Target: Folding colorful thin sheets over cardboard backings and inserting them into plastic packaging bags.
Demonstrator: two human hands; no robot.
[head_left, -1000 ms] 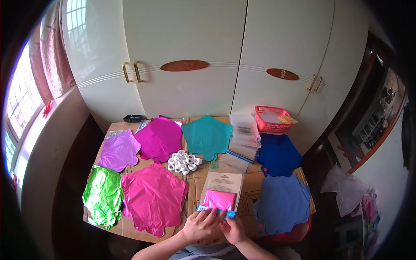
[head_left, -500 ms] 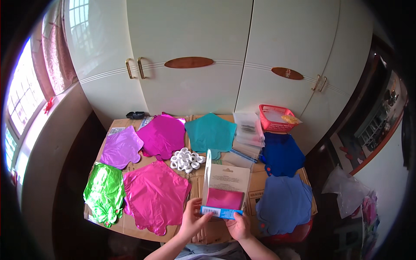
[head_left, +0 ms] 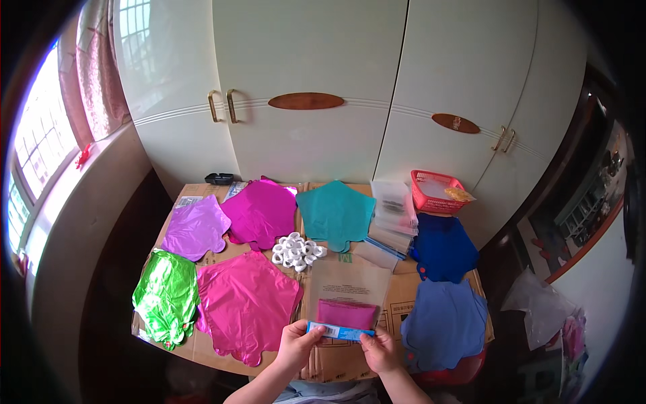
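Observation:
Between my two hands, near the front edge of the table, is a clear plastic packet [head_left: 353,279] with a folded pink foil sheet [head_left: 346,314] inside and a blue card strip [head_left: 350,333] along its near end. My left hand [head_left: 298,343] pinches the strip's left end, thumb on top. At the right end, my right hand [head_left: 381,348] grips the same strip between thumb and fingers. Left of my left hand lies a large flat pink foil balloon [head_left: 249,303]. A stack of dusty-blue flat balloons [head_left: 445,323] is to the right of my right hand.
Cardboard [head_left: 336,363] covers the table. On it lie green [head_left: 165,296], lilac [head_left: 195,227], magenta [head_left: 262,214], teal [head_left: 336,210] and dark blue [head_left: 444,249] flat balloons, plus a pile of white rings [head_left: 296,250]. Clear bags [head_left: 393,205] and a red basket [head_left: 437,192] sit at the back right.
The packet has tipped flatter, and its raised clear left edge has gone down. My hands still hold the blue strip. The whole view has shifted slightly.

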